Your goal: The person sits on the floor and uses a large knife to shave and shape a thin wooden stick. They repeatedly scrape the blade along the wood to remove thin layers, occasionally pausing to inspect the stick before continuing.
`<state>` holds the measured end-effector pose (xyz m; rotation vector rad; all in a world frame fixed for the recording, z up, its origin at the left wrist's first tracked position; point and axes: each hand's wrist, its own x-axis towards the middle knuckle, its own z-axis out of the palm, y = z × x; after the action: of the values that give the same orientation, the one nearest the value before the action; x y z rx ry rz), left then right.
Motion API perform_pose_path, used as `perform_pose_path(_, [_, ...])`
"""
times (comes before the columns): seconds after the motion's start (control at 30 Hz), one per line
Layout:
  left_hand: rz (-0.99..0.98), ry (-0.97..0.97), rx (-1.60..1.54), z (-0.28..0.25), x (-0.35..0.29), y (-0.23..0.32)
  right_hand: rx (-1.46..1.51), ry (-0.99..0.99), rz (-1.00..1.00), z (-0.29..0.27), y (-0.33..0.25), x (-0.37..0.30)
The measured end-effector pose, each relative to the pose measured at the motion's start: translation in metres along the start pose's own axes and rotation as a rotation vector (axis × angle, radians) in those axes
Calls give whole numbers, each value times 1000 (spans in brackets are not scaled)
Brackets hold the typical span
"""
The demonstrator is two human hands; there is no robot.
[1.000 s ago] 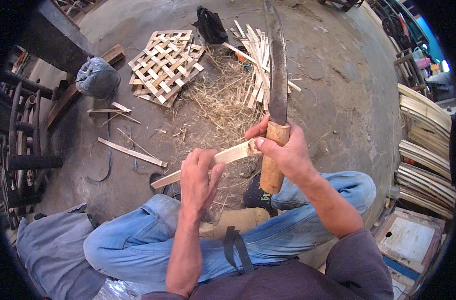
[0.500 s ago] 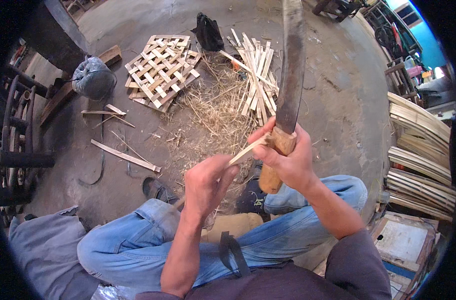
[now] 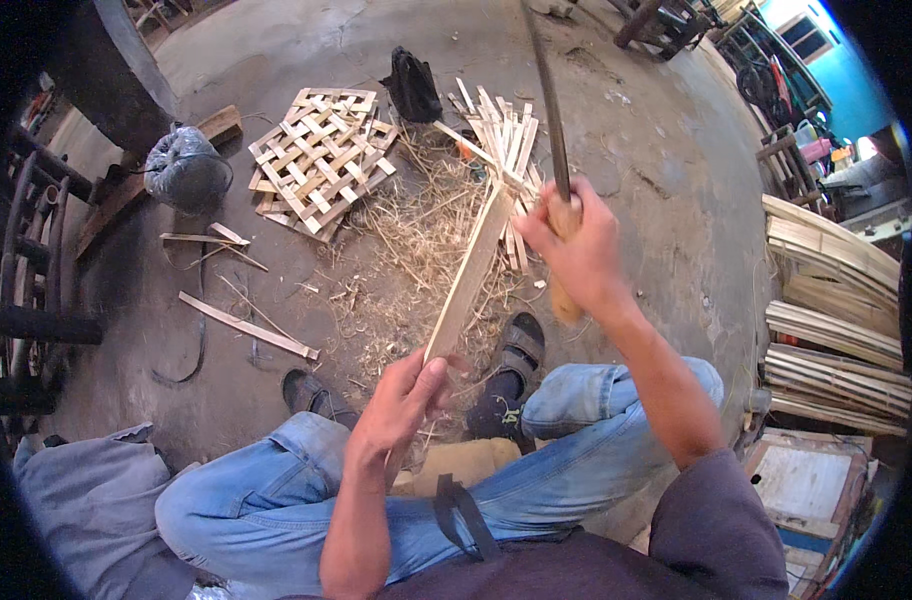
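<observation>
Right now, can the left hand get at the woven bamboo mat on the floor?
Probably not at once: the left hand grips the bamboo strip, and the woven bamboo mat lies well ahead, beyond the straw shavings. Nothing blocks the way.

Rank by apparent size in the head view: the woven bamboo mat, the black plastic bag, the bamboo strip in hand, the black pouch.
1. woven bamboo mat, clearly largest in area.
2. bamboo strip, longest but thin, and nearer the camera, so unsure.
3. black plastic bag.
4. black pouch, smallest.
</observation>
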<state>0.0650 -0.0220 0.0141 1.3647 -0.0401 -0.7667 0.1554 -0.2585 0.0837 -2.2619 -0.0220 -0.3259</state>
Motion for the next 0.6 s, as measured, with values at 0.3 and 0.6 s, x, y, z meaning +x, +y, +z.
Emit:
perform_pose_path(0.3, [-103,204,153,21,-33,-22,-693,-613,-432,-15,29,-80])
perform_pose_path(0.6, [-232,97,-244,31,-62,-6,-599,-404,-280,-15,44,-46])
